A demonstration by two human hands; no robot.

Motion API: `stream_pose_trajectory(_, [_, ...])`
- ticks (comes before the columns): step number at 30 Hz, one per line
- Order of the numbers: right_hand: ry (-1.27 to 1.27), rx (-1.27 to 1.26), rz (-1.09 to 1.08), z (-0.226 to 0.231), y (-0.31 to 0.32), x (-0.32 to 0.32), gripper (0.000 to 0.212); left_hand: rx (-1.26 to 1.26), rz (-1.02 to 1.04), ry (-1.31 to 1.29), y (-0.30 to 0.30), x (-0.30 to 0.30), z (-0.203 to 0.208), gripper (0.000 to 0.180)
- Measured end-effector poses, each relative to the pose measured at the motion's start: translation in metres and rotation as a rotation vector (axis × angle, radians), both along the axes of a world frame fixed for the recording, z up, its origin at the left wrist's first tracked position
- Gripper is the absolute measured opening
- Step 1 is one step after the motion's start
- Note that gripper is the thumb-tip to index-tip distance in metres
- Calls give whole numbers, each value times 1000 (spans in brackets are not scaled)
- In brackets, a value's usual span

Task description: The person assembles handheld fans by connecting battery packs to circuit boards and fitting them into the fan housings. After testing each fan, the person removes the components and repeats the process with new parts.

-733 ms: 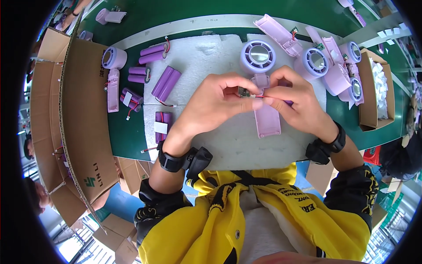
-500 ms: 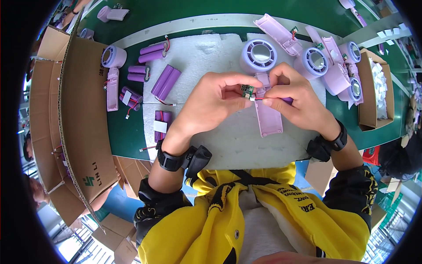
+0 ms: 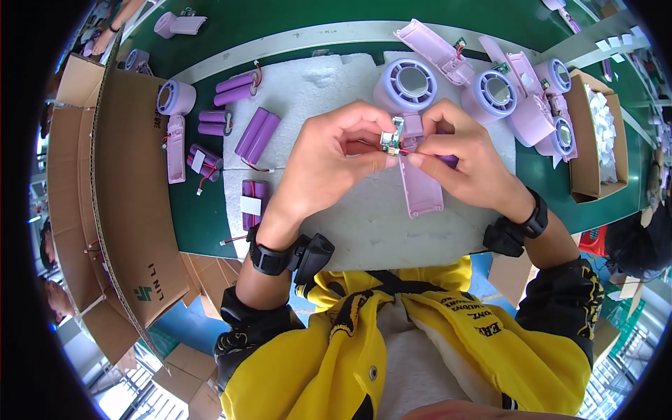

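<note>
L hand pinches PCB, R hand grips red wire; box & jacket lettered.

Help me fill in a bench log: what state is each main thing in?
Left hand: closed on circuit board
Right hand: closed on red wire
Circuit board: held up; plugged in or not, unclear
Nearest pink handle shell: open
Nearest round fan head: face up
Left-side battery packs: lying down
Small carton: open, holding white pieces
Large cardboard box: open
</note>
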State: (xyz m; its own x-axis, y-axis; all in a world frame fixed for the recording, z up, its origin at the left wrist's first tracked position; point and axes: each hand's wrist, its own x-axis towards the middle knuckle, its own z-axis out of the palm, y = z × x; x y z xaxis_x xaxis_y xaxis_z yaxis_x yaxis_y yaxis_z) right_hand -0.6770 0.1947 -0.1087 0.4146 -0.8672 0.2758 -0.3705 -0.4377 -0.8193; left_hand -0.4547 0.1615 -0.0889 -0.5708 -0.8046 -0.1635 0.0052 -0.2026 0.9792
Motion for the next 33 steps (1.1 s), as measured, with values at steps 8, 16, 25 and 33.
stream_pose_trajectory(8, [129,-120,4,0,3,1,11,-227,29,-92,1,-2,-7,34])
stream_pose_trajectory(16, [-24,-242,-208,2,0,14,32,-431,36,-198,4,-8,-11,37])
stream_pose_trajectory(25, [60,-267,-206,-1,-2,8,36,-275,122,-112,8,-11,-15,31])
stream_pose_trajectory(33, [62,-258,-235,-2,-3,8,37,-481,161,-168,7,-13,-18,27])
